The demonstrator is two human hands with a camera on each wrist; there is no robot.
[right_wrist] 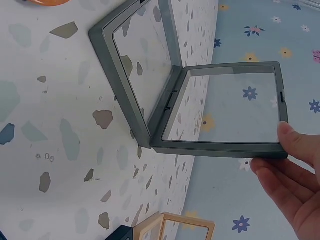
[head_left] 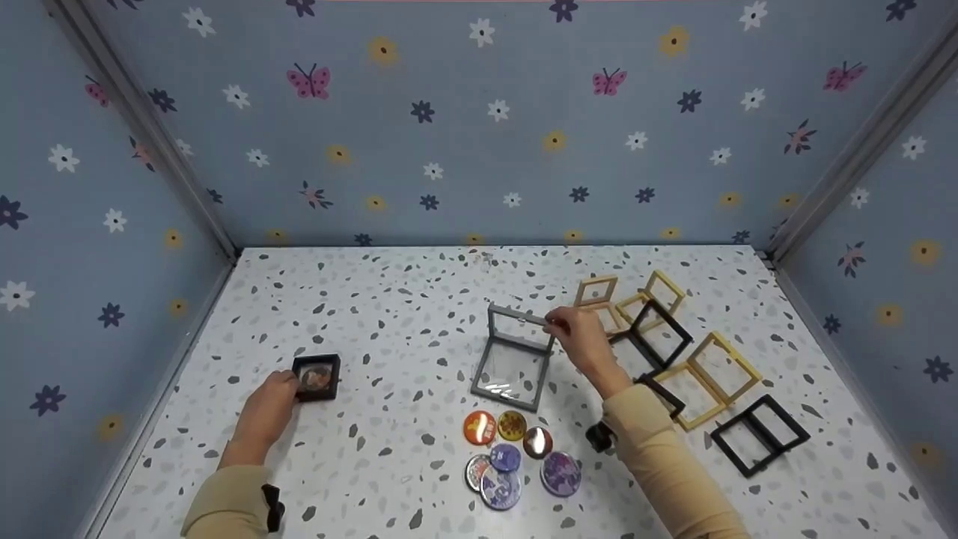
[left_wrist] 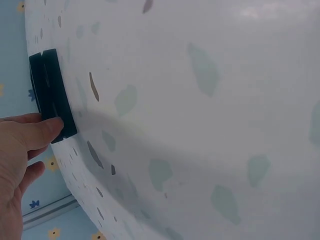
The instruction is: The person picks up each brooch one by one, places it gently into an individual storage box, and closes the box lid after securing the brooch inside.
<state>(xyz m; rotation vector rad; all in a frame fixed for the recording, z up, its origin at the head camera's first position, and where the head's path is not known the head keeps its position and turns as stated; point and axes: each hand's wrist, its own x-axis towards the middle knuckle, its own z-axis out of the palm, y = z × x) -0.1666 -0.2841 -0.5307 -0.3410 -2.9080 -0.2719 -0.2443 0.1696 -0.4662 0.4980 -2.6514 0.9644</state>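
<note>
At the table's left side my left hand (head_left: 269, 404) pinches the edge of a small black display frame (head_left: 334, 378). This frame is closed, with a round badge (head_left: 315, 376) visible behind its clear window. In the left wrist view, thumb and fingers grip one end of the black frame (left_wrist: 52, 95). Near the middle, my right hand (head_left: 582, 340) pinches the upper corner of a larger grey display frame (head_left: 479, 389). The grey frame stands unfolded on its hinge, one half flat on the table and the other raised. Both its clear windows show nothing inside in the right wrist view.
Several round button badges (head_left: 500, 486) lie in a cluster in front of the grey frame. At the right are several unfolded frames, among them a black frame (head_left: 765, 428), a yellow frame (head_left: 724, 404) and a wooden-coloured frame (head_left: 596, 278). Flowered walls (head_left: 479, 165) enclose the speckled table (head_left: 389, 314).
</note>
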